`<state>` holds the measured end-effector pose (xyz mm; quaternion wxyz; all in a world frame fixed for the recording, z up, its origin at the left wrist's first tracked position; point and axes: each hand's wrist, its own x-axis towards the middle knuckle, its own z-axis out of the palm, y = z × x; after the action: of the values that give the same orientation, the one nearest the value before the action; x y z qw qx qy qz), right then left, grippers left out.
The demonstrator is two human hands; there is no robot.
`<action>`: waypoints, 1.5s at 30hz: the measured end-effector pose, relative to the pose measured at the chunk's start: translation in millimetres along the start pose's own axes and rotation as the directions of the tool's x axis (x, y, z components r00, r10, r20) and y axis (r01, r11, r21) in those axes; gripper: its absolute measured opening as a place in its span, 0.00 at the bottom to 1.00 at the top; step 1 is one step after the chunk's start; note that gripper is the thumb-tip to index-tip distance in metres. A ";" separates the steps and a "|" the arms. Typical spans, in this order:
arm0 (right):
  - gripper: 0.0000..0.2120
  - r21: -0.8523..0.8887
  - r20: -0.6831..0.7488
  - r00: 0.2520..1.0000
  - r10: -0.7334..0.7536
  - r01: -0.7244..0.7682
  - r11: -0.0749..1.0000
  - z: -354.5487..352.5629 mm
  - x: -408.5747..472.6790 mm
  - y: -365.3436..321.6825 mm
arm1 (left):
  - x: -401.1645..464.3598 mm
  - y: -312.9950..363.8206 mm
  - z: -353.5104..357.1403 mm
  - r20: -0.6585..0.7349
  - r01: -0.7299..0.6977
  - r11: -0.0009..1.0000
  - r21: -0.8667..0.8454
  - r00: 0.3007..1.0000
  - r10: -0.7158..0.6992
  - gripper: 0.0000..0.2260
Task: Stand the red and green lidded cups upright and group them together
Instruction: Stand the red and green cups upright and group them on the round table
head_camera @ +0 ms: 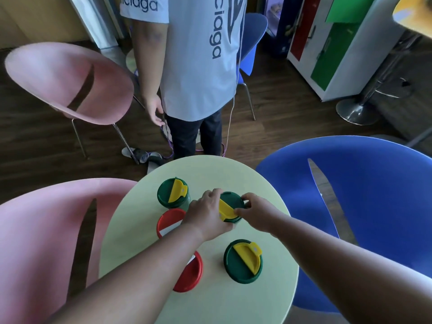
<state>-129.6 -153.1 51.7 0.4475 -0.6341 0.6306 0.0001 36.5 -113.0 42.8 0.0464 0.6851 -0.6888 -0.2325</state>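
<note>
Five lidded cups stand upright on a small round pale-green table (268,298). Three are green with yellow flip tabs: one at the far left (171,192), one in the middle (231,203) and one near the front (243,261). Two have red lids: one (169,220) beside the far-left green cup, one (190,273) nearer me, both partly hidden by my left forearm. My left hand (207,213) grips the middle green cup's left side. My right hand (253,208) holds the same cup's lid rim from the right.
A pink chair (46,242) sits at the table's left and a blue chair (364,197) at its right. A person in a pale T-shirt (198,66) stands just beyond the table. Another pink chair (70,80) is at the far left; a cabinet (332,50) stands at the far right.
</note>
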 end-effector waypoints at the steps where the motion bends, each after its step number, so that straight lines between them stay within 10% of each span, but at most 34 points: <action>1: 0.23 -0.002 -0.001 1.000 0.002 -0.002 1.000 0.2 -0.6 -0.9 | -0.7 -1.6 0.0 0.007 -0.006 1.000 0.001 1.000 0.006 0.39; 6: 0.25 -0.040 -0.009 1.000 0.005 -0.005 0.999 0.4 -1.6 -5.0 | -2.5 -12.9 -8.8 0.015 -0.027 0.997 -0.072 0.999 0.028 0.38; 13: 0.32 -0.164 -0.035 0.992 -0.120 0.113 0.980 6.1 -8.9 -20.1 | -1.3 -65.5 -41.3 -0.430 0.075 0.997 0.035 0.901 -0.053 0.28; 21: 0.49 -0.348 -0.005 0.986 -0.167 0.155 0.925 16.2 -3.1 -31.2 | 10.2 -91.7 -41.7 -0.118 0.339 0.940 -0.026 0.933 -0.340 0.40; 45: 0.46 -0.425 0.055 0.963 -0.266 0.263 0.866 5.5 8.3 -21.6 | 20.8 -64.0 -37.6 0.070 -0.006 0.997 0.071 0.998 0.001 0.37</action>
<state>-107.5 -160.9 56.0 0.2911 -0.7971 0.5236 0.0757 108.7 -139.7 46.3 -0.0018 0.6765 -0.6992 -0.2313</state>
